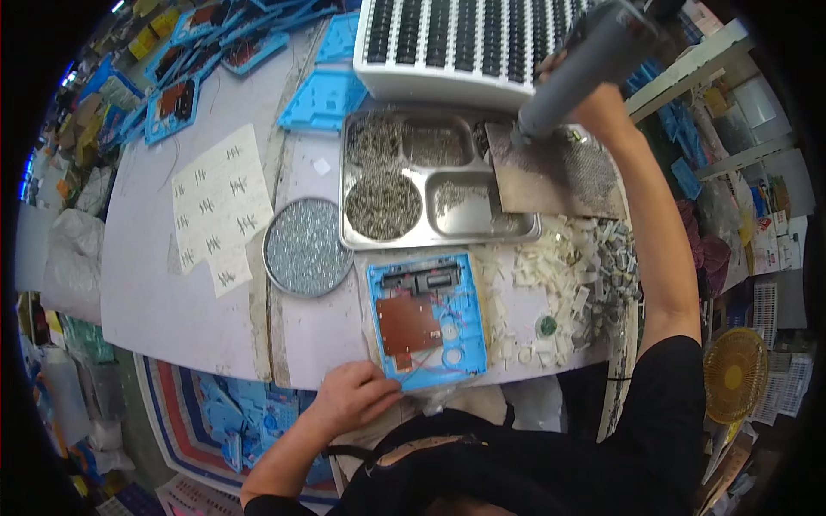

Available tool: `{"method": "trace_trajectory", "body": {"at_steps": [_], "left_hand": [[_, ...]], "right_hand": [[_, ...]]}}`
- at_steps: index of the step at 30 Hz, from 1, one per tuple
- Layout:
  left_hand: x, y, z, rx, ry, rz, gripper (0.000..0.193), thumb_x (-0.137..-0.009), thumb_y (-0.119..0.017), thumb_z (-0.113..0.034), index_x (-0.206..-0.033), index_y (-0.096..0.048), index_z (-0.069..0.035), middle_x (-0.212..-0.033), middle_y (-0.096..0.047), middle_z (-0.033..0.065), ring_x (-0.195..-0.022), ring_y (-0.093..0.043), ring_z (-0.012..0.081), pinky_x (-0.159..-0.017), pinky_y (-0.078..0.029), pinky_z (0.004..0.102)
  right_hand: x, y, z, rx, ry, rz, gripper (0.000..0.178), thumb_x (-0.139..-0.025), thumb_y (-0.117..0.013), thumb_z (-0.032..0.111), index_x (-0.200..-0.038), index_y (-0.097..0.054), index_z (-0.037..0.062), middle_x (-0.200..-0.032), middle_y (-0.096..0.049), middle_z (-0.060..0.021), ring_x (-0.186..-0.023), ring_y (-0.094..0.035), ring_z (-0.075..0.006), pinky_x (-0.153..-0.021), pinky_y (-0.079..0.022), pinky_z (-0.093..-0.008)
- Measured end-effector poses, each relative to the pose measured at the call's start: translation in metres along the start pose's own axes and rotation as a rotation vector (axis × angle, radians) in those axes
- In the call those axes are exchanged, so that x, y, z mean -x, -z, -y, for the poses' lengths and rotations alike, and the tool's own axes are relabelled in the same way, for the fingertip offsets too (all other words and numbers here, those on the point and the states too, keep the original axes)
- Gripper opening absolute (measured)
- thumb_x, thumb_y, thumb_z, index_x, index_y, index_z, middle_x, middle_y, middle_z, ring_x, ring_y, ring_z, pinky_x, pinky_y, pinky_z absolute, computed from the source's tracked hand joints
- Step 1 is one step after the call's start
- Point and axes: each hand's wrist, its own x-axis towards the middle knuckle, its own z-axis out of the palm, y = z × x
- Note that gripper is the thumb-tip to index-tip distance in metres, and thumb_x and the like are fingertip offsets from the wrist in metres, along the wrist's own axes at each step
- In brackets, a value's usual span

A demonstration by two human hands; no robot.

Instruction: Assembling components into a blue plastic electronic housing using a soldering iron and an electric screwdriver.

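My right hand (595,105) is closed round a grey electric screwdriver (581,73), partly hidden behind it. The tool slants down to the left, its lower end over a brown perforated plate (559,176) that rests across the right side of a metal compartment tray (387,239). Close in front of me lies an open blue plastic casing (471,340) with a brown circuit board (409,325), a black part along its far end and thin red wires. The curled fingers of my left hand (357,394) grip the casing's near left corner.
Small metal parts fill the tray's compartments and a round dish (310,249) beside it. White and grey small parts (559,284) are heaped to the right. A white rack with black rows (447,77) stands behind. Blue casings (215,52) pile up far left, near marked paper (219,206).
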Motion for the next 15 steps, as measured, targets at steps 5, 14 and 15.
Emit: {"method": "trace_trajectory", "body": {"at_steps": [5, 14, 15], "left_hand": [[0.003, -0.010, -0.004, 0.021, 0.038, -0.036, 0.020, -0.077, -0.083, -0.013, -0.093, -0.071, -0.010, -0.079, -0.059, 0.0069, -0.068, -0.063, 0.0286, -0.057, -0.050, 0.0393], [0.005, -0.009, -0.011, 0.025, 0.087, -0.040, 0.022, -0.077, -0.083, -0.013, -0.096, -0.072, -0.011, -0.083, -0.059, 0.0055, -0.070, -0.063, 0.0256, -0.059, -0.050, 0.0377], [0.005, -0.009, -0.010, 0.022, 0.087, -0.041, 0.022, -0.077, -0.083, -0.013, -0.096, -0.072, -0.011, -0.083, -0.059, 0.0056, -0.070, -0.063, 0.0256, -0.059, -0.050, 0.0377]], "right_hand": [[0.056, 0.055, 0.066, -0.555, -0.460, -0.508, 0.019, -0.098, -0.069, 0.012, -0.113, -0.073, 0.0014, -0.100, -0.073, -0.0031, -0.092, -0.065, -0.0097, -0.081, -0.050, -0.0246], [0.154, 0.038, 0.303, -0.830, -0.067, 0.341, 0.023, -0.075, -0.082, 0.008, -0.096, -0.072, 0.0083, -0.089, -0.068, -0.0054, -0.094, -0.058, -0.0270, -0.083, -0.049, -0.0371], [0.157, 0.033, 0.305, -0.791, -0.022, 0.336, 0.024, -0.073, -0.083, 0.008, -0.094, -0.072, 0.0082, -0.089, -0.067, -0.0058, -0.094, -0.057, -0.0290, -0.083, -0.048, -0.0376]]}}
